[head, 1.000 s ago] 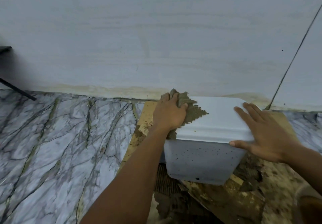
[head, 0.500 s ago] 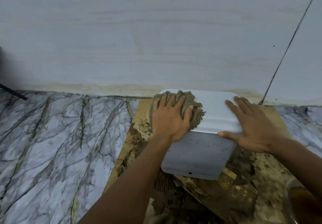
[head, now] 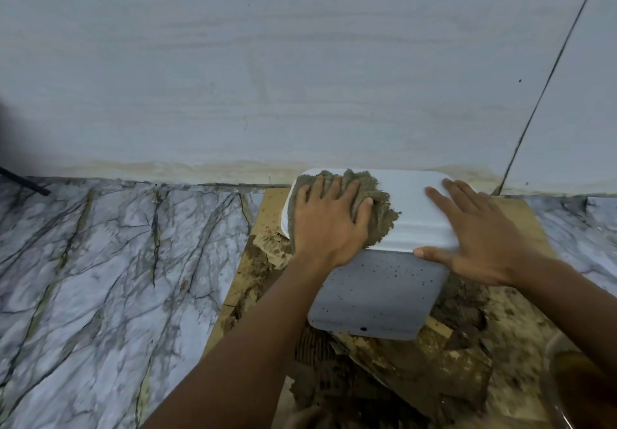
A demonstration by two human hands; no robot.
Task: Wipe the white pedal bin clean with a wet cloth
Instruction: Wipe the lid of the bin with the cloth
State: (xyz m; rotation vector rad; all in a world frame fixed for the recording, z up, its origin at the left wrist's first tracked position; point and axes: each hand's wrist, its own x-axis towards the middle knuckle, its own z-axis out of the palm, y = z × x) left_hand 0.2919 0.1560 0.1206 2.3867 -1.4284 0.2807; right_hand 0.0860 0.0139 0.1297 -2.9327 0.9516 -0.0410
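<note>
While the wet cloth (head: 367,204) is pressed flat under the left hand (head: 329,219) at the lid's left end, unwiped lid runs rightward twd the right hand (head: 480,241), laid open, steadying the pedal bin (head: 377,295) vs. the wall (head: 300,61).

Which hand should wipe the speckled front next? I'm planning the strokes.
Left hand: it already presses the grey-brown wet cloth on the white pedal bin's lid. Right hand lies flat, steadying it.
</note>
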